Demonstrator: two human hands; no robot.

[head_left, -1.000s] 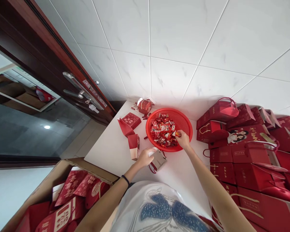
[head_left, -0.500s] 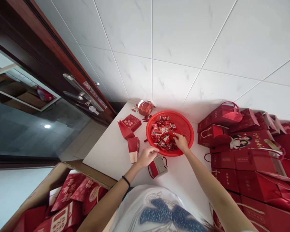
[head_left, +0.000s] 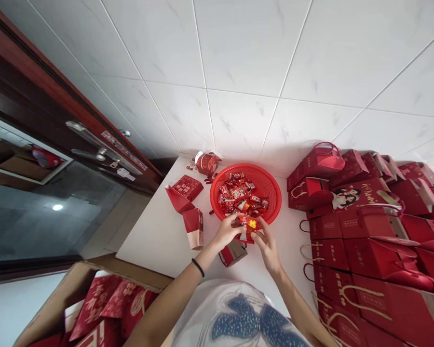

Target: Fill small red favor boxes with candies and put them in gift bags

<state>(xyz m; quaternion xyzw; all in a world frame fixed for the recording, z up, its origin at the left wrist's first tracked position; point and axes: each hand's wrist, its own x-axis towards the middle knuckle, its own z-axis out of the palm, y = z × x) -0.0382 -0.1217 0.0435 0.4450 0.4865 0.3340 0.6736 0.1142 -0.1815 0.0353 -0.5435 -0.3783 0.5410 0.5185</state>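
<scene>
Between my two hands is a red packet (head_left: 250, 224) with a yellow mark, held above the near rim of a red plastic basket (head_left: 274, 193). My left hand (head_left: 228, 232) pinches the packet's left side, and my right hand (head_left: 266, 241) grips its right side. Many small red wrapped sweets (head_left: 238, 192) fill the left part of the basket. Right below the packet, a small box (head_left: 235, 254) with a grey inside stands on the white table (head_left: 148, 231), partly hidden by my hands.
Two red boxes (head_left: 188, 187) (head_left: 194, 226) and a round red container (head_left: 206, 164) lie left of the basket. Red gift boxes (head_left: 365, 241) crowd the right side. A carton (head_left: 119, 265) of red packages stands lower left, near a dark door (head_left: 54, 96).
My right hand has come back out of the basket, and a red packet is now held between both hands over the near rim. The view has shifted slightly to the right.
</scene>
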